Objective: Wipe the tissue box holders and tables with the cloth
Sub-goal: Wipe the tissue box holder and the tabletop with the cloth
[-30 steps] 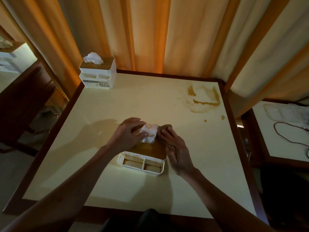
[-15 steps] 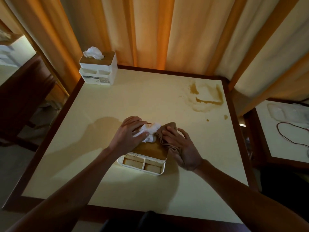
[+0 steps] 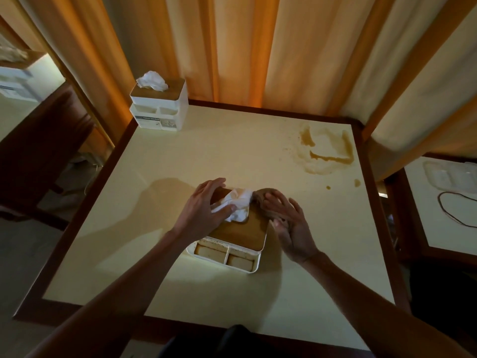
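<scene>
A white tissue box holder (image 3: 232, 257) with a brown wooden lid stands in the middle of the cream table (image 3: 180, 161); its front compartments look stained. My left hand (image 3: 201, 208) rests on its left side, thumb pressing the white tissue (image 3: 238, 202) that sticks out of the lid. My right hand (image 3: 289, 223) presses a brown cloth (image 3: 263, 196) with spread fingers against the holder's right side. A second, cleaner holder (image 3: 160, 107) with a tissue stands at the far left corner.
A brown spill (image 3: 325, 153) with small drops spreads over the table's far right part. Orange curtains (image 3: 245, 47) hang behind. Another table (image 3: 446, 202) with a cable and a white tray is on the right. A dark chair (image 3: 38, 151) stands on the left.
My right hand slid the cloth from the lid's top toward the holder's right side and back toward me. My left hand stayed on the holder and tissue.
</scene>
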The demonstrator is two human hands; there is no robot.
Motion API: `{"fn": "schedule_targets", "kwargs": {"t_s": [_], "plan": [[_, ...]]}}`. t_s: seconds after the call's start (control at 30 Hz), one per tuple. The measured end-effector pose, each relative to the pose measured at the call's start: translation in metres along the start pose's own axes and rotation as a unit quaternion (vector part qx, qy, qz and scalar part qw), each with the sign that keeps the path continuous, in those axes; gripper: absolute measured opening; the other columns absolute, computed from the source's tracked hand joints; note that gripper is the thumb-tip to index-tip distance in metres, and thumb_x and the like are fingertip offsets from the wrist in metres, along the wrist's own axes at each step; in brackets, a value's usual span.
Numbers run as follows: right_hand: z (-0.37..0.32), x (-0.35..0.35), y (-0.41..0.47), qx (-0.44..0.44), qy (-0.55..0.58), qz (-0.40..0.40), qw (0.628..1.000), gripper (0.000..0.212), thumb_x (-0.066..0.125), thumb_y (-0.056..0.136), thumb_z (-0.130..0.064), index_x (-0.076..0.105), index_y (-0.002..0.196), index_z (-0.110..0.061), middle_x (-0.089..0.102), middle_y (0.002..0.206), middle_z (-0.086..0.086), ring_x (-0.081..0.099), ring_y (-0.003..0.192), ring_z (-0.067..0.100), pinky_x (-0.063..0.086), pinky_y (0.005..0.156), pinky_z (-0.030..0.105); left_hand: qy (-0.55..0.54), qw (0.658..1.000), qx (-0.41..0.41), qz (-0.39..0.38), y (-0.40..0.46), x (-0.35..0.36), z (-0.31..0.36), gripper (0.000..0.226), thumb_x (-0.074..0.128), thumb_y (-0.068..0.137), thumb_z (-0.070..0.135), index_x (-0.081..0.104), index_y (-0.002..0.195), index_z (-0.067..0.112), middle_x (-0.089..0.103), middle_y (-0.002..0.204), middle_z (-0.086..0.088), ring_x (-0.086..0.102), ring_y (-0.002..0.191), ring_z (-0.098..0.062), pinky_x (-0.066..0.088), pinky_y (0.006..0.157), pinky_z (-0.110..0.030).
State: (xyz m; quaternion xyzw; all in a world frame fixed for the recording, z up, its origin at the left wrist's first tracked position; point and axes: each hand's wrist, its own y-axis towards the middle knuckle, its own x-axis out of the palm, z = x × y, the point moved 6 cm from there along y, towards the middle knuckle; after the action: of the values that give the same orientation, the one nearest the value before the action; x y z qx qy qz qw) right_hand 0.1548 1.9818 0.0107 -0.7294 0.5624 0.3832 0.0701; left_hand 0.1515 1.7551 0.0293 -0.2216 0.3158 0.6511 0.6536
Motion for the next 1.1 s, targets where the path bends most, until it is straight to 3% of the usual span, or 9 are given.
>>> {"fn": "schedule_targets", "kwargs": {"t_s": [0.07,0.17,0.37,0.5,0.63,0.73,0.87,1.0,1.1], "plan": [[0.008,-0.008,-0.010,0.194,0.142,0.149,0.959,0.037,0.038,0.100,-0.013,0.070,0.110,-0.027,0.069,0.117,-0.024,0.058,0.126,0.009,0.046,0.098,0.019,-0.013,1.000,-0.021,0.004,-0.001,0.000,-0.003,0.068,0.073,0.084,0.043,0.043,0.142,0.020,0.055,0.136,0.002,0.052,0.117,-0.014,0.048,0.098,-0.036],[0.026,-0.005,-0.058,0.436,0.325,0.332,0.771,0.031,0.037,0.104,-0.010,0.068,0.099,-0.013,0.072,0.107,0.011,0.067,0.090,0.023,0.050,0.058,0.012,-0.015,0.998,-0.053,0.040,-0.003,-0.001,-0.005,0.068,0.071,0.082,0.048,0.045,0.139,0.021,0.056,0.133,0.002,0.054,0.116,-0.015,0.048,0.100,-0.043],[-0.016,0.027,-0.128,0.543,0.419,0.257,0.681,0.021,0.042,0.106,-0.020,0.055,0.120,-0.011,0.063,0.106,0.007,0.059,0.089,0.015,0.050,0.076,0.028,0.016,0.981,-0.152,0.119,-0.024,0.010,0.008,0.078,0.042,0.073,0.073,0.039,0.135,0.026,0.050,0.132,0.006,0.040,0.125,-0.014,0.033,0.096,-0.041],[-0.026,0.027,-0.109,0.504,0.449,0.220,0.704,0.024,0.039,0.105,-0.023,0.061,0.114,-0.018,0.068,0.113,0.013,0.063,0.106,0.032,0.050,0.097,0.054,-0.043,0.972,-0.180,0.145,-0.054,0.018,0.015,0.075,0.024,0.080,0.072,0.038,0.136,0.025,0.045,0.129,0.004,0.035,0.123,-0.015,0.030,0.092,-0.041],[-0.022,0.017,-0.074,0.443,0.474,0.198,0.735,0.037,0.032,0.105,-0.016,0.068,0.100,-0.023,0.077,0.096,-0.001,0.071,0.089,0.012,0.052,0.082,0.035,-0.189,0.952,-0.204,0.129,-0.084,0.006,0.019,0.078,0.033,0.076,0.071,0.037,0.138,0.024,0.057,0.107,0.004,0.049,0.101,-0.015,0.041,0.087,-0.037],[-0.017,-0.004,-0.046,0.320,0.372,0.153,0.858,0.038,0.035,0.103,-0.015,0.071,0.110,-0.027,0.074,0.114,-0.008,0.067,0.108,0.006,0.052,0.089,0.028,-0.317,0.926,-0.189,0.078,-0.097,-0.008,0.005,0.074,0.053,0.069,0.068,0.035,0.132,0.033,0.065,0.092,-0.003,0.059,0.082,-0.012,0.046,0.072,-0.025],[-0.019,-0.019,-0.014,0.117,0.148,-0.009,0.982,0.042,0.041,0.096,-0.015,0.061,0.132,-0.024,0.049,0.149,0.000,0.032,0.143,-0.003,0.032,0.118,0.026,-0.045,0.994,-0.069,-0.077,-0.092,-0.014,0.002,0.127,0.077,0.052,0.072,0.006,0.152,0.039,0.038,0.145,0.006,0.035,0.129,-0.005,0.038,0.100,-0.031],[-0.003,-0.011,-0.006,0.048,0.053,-0.143,0.987,0.050,0.042,0.093,-0.028,0.047,0.143,-0.030,0.038,0.156,-0.015,0.015,0.152,0.006,0.025,0.122,0.045,0.154,0.967,0.067,-0.194,-0.072,0.006,0.022,0.146,0.073,0.050,0.082,-0.035,0.140,0.046,-0.026,0.160,0.005,-0.027,0.146,-0.013,0.002,0.119,-0.044],[-0.006,-0.012,-0.015,-0.017,-0.031,-0.164,0.986,0.051,0.041,0.097,-0.031,0.042,0.148,-0.026,0.034,0.159,-0.010,0.013,0.153,0.012,0.024,0.120,0.052,0.227,0.943,0.086,-0.228,-0.055,0.019,0.034,0.147,0.072,0.051,0.081,-0.041,0.138,0.042,-0.033,0.158,-0.003,-0.035,0.143,-0.019,-0.001,0.118,-0.056]]}}
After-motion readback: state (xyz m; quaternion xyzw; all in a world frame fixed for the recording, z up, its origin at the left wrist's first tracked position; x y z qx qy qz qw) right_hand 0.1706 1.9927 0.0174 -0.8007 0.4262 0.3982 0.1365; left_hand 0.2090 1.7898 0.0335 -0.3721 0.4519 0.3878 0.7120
